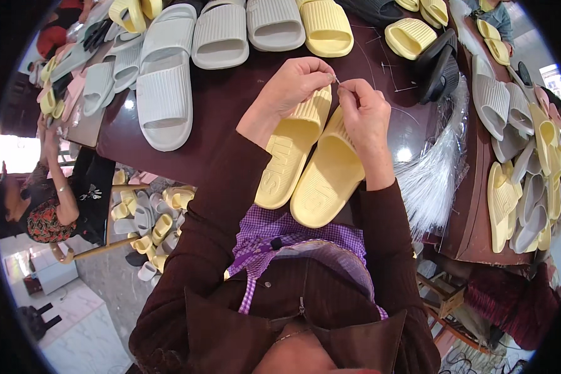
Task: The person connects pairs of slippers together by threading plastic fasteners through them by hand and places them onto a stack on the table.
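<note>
Two yellow slide sandals, a left one (285,156) and a right one (324,181), lie side by side at the table's near edge, their heels toward me. Above their straps my left hand (296,84) pinches one end of a thin clear plastic tie (336,78). Close beside it, my right hand (363,107) is closed in a pinch at the tie's other side, its wrist over the right sandal. The tie is so fine that most of it cannot be made out. Both sets of fingertips nearly meet over the gap between the sandals.
Grey slides (165,93) and another yellow slide (326,28) line the far side of the dark red table (230,103). A bundle of clear plastic ties (433,168) lies at right, near black slides (439,68). More slides (505,193) are heaped beyond. A person (50,199) works at left.
</note>
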The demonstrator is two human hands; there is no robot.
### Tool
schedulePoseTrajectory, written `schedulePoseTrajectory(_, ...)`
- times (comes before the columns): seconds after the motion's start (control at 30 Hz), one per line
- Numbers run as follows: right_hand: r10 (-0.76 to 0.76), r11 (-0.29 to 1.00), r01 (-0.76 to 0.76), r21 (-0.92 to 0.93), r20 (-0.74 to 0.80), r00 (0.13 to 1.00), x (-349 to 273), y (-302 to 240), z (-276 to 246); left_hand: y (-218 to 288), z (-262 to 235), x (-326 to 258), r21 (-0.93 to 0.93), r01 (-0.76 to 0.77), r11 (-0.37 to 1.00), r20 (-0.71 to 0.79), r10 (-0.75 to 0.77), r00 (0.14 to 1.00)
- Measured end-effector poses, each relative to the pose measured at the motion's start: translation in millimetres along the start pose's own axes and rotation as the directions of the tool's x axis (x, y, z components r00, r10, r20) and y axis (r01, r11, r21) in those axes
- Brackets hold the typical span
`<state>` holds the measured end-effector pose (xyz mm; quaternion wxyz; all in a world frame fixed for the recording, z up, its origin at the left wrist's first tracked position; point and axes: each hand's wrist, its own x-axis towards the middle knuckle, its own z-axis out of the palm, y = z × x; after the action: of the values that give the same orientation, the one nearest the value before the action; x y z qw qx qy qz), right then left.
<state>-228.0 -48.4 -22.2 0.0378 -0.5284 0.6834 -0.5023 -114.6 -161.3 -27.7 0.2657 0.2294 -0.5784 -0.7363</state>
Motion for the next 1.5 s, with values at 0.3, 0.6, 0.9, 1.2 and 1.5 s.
schedulePoseTrajectory(0.3,-0.099,0.994,0.097,-0.057,-0.030,0.995,1,3,2,1,-1,-1,-0.002,-0.027,1.000,0.018,0.027,0.999)
schedulePoseTrajectory(0.6,0.045,0.995,-0.054,0.083,0.109,0.993,-33,-43,-46,-20,-60,15,0.168,-0.076,0.983,-0.301,0.125,0.945)
schedulePoseTrajectory(0.9,0.096,0.975,-0.046,-0.218,0.224,0.970,-67,-26,-9,-44,-70,28,0.271,-0.007,0.963,-0.241,0.075,0.968)
schedulePoseTrajectory(1.2,0.284,0.925,-0.255,-0.281,0.067,0.956,-51,-28,-11,-18,-46,21,-0.062,-0.067,0.996,-0.071,0.063,0.995)
schedulePoseTrajectory(1.5,0.074,0.997,-0.072,0.021,-0.141,0.987,-52,-68,-66,-19,-43,20,-0.453,-0.047,0.890,-0.019,0.044,0.999)
